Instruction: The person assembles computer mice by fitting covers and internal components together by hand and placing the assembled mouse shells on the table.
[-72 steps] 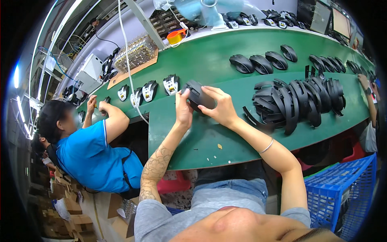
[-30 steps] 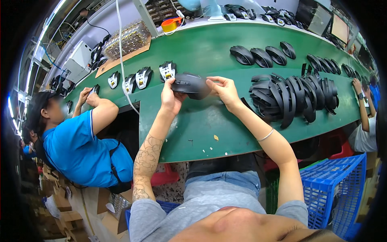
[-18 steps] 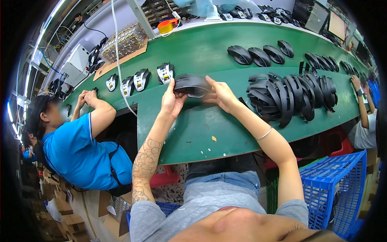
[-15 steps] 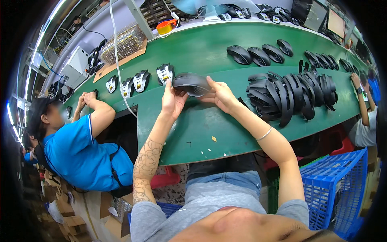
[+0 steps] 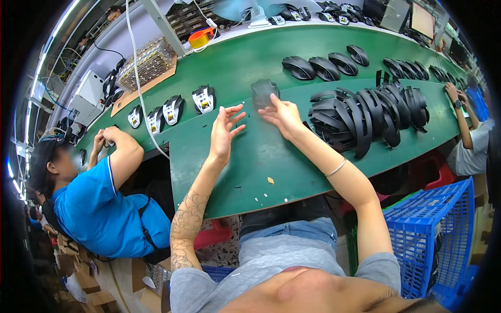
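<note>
A black computer mouse [image 5: 264, 93], slightly blurred, is in the fingers of my right hand [image 5: 282, 116]. The thumb presses on its near edge, and the other fingertips are partly hidden around it. To the left, my left hand [image 5: 225, 133] is over the green worktable [image 5: 245, 172], palm turned inward, fingers apart and nothing in it. Beyond that hand lies a mouse with its white inside showing [image 5: 203, 99]; a few more like it form a row to the left. Several finished-looking black mice [image 5: 326, 69] stand in a row at the far right.
Curved black plastic shells [image 5: 360, 120] are heaped right of my right hand. A white cable [image 5: 140, 86] hangs at the left. Co-workers sit on both sides, one in a blue shirt [image 5: 94, 208]. A blue crate [image 5: 417, 229] stands at lower right; small scraps [image 5: 270, 180] lie near the table edge.
My left hand has let go of the mouse and opened. My right hand has carried the mouse a little right and away from me. The whole view has shifted slightly.
</note>
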Demonstrator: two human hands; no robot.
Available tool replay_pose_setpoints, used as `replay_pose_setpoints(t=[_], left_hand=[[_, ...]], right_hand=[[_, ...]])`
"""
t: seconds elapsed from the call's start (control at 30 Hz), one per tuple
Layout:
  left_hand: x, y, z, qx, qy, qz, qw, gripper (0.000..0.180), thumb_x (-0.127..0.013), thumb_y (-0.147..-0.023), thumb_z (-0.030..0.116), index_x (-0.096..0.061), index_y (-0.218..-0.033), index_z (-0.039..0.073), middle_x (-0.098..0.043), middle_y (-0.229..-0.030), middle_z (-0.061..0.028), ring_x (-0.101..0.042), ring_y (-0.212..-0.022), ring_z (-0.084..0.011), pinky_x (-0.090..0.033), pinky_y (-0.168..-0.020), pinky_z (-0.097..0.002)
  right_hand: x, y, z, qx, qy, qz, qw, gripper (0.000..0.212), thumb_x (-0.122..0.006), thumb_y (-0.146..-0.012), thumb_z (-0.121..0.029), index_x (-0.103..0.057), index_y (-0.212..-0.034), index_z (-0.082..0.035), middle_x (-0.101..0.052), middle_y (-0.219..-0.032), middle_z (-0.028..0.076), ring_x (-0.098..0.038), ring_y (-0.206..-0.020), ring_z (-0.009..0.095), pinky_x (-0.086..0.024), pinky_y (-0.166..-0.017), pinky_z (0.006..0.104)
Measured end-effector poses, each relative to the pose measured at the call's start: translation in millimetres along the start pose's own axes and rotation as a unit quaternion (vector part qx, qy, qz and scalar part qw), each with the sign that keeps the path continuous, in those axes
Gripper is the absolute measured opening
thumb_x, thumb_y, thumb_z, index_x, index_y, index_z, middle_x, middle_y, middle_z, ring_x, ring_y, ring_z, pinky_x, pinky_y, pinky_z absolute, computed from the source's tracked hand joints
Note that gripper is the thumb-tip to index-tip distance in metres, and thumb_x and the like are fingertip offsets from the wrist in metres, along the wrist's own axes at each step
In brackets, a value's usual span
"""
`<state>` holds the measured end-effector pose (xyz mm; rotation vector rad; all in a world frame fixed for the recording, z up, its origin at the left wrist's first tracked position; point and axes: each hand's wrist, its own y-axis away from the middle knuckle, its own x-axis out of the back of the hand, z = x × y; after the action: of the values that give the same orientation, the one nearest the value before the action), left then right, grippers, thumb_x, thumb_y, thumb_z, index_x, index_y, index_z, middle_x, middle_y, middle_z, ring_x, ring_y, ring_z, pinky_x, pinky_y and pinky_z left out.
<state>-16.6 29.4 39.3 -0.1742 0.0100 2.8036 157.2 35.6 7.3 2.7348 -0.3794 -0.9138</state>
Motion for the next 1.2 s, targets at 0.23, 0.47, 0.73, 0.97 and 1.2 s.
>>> replay_pose_setpoints(t=[0.23,0.47,0.73,0.97,1.2], left_hand=[[-0.9,0.0,-0.9,-0.001,0.004,0.0,1.0,0.044,-0.032,-0.096,0.042,-0.053,-0.109,0.005,-0.05,-0.124,-0.0094,-0.048,-0.114,-0.0207,-0.041,-0.089,-0.0357],[-22.8,11.1,-8.7,-0.21,-0.201,-0.002,0.957,0.027,-0.054,-0.086,0.019,-0.053,-0.105,0.0,-0.05,-0.123,-0.0143,-0.05,-0.111,-0.0241,-0.045,-0.084,-0.0347],[-16.0,2.9,-31.1,-0.242,-0.298,0.012,0.923,0.025,-0.055,-0.083,0.01,-0.053,-0.105,-0.002,-0.053,-0.115,-0.0162,-0.054,-0.104,-0.0254,-0.046,-0.082,-0.0338],[-76.0,-10.0,-17.3,-0.323,-0.351,-0.245,0.844,0.056,-0.07,-0.071,0.014,-0.047,-0.121,0.004,-0.049,-0.117,-0.0146,-0.048,-0.11,-0.0268,-0.04,-0.091,-0.0346],[-91.9,-40.8,-41.8,-0.166,-0.294,-0.346,0.875,0.031,-0.079,-0.063,0.011,-0.059,-0.085,0.001,-0.06,-0.086,-0.0071,-0.056,-0.08,-0.0142,-0.045,-0.072,-0.0262]], right_hand=[[-10.1,6.5,9.5,0.138,0.065,-0.036,0.988,0.048,-0.064,-0.082,-0.014,-0.046,-0.122,0.004,-0.048,-0.127,0.019,-0.045,-0.12,0.029,-0.034,-0.101,0.0368],[5.4,-4.6,8.0,0.199,0.256,-0.078,0.943,0.041,-0.063,-0.076,-0.006,-0.057,-0.117,-0.005,-0.043,-0.135,0.013,-0.05,-0.115,0.028,-0.043,-0.092,0.0363],[-25.2,45.4,-10.5,0.658,0.364,-0.13,0.646,0.022,-0.058,-0.07,0.001,-0.061,-0.092,-0.002,-0.062,-0.097,0.013,-0.06,-0.085,0.029,-0.05,-0.074,0.0353],[-31.2,64.9,0.5,0.79,0.298,-0.23,0.484,0.032,-0.059,-0.057,-0.012,-0.063,-0.088,-0.003,-0.061,-0.089,0.01,-0.059,-0.075,0.024,-0.051,-0.063,0.0345],[-33.9,70.3,6.8,0.779,0.308,-0.245,0.487,0.031,-0.06,-0.061,-0.012,-0.064,-0.091,-0.004,-0.061,-0.093,0.009,-0.06,-0.078,0.024,-0.052,-0.064,0.033]])
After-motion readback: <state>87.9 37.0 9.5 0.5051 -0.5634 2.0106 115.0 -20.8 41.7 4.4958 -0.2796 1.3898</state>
